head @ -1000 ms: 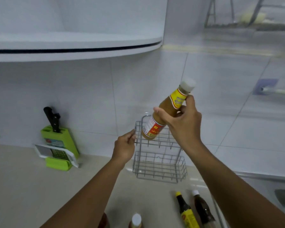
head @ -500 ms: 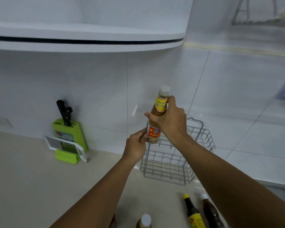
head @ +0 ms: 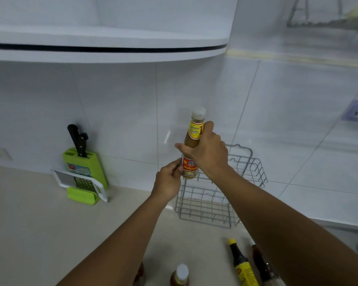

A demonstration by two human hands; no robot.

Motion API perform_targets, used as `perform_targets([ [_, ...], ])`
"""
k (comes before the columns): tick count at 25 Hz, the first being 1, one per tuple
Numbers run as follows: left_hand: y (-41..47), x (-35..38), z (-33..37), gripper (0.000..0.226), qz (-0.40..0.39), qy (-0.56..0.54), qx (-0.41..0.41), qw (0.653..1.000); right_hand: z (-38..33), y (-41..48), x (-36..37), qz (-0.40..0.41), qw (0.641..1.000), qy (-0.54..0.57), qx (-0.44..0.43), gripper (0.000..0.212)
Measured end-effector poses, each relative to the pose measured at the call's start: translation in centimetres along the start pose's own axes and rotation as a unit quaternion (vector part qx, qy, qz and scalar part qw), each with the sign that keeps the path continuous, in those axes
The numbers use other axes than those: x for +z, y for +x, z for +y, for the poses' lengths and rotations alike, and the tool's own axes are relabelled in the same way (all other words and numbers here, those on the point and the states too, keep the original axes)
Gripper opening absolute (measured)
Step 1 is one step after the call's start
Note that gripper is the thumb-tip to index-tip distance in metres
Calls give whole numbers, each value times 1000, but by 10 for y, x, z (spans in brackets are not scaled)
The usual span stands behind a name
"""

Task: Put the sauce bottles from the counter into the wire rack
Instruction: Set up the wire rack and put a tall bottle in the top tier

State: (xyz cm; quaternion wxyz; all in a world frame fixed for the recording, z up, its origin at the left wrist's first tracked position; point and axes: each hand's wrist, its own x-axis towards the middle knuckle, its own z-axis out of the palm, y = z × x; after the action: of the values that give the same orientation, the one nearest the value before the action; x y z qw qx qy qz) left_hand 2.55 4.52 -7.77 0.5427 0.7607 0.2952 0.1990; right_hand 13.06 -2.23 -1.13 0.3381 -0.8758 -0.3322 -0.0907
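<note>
Sauce bottle [head: 191, 150], slim, white-capped, upright over grid-wire rack [head: 219, 195], gripped by right hand [head: 208, 153], left hand [head: 170, 180] pinching its base, smooth beige table [head: 39, 223], glossy tiled wall [head: 277, 120]

The right hand [head: 210, 155] gripped an upright sauce bottle [head: 191, 149] above the wire rack [head: 221, 195]. The left hand [head: 168, 181] pinched the rack's rim at nine o'clock.

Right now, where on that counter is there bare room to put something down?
The beige counter lies bare in front of the green knife block with a grater. It is crowded along the near edge by the dark yellow-capped bottle and the white-capped bottle. The grey wire rack is empty inside.
</note>
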Motion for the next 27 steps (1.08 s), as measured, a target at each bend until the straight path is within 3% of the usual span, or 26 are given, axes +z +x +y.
perform_targets([
  [4,-5,-1,4,42,0,3,-20,1000,6,-3,-4,-53,998,-27,-9,89],
  [7,-16,-2,8,48,-11,44,-113,993,15,-7,-15,-96,995,4,-12,99],
  [10,-23,1,18,29,-105,144,-190,966,28,-14,-34,-126,992,16,-6,106],
  [13,-32,22,40,22,-203,199,-149,947,55,-29,-51,-96,995,22,-4,85],
  [16,-39,67,55,42,-244,236,-92,936,101,-57,-63,-62,997,52,19,48],
  [20,-52,143,37,52,-287,240,-118,920,175,-110,-70,-60,995,63,53,21],
  [23,-71,197,2,56,-297,232,-175,910,234,-153,-59,-134,979,23,149,22],
  [27,-94,241,-63,62,-241,235,-264,904,286,-203,-37,-286,921,-66,256,46],
])
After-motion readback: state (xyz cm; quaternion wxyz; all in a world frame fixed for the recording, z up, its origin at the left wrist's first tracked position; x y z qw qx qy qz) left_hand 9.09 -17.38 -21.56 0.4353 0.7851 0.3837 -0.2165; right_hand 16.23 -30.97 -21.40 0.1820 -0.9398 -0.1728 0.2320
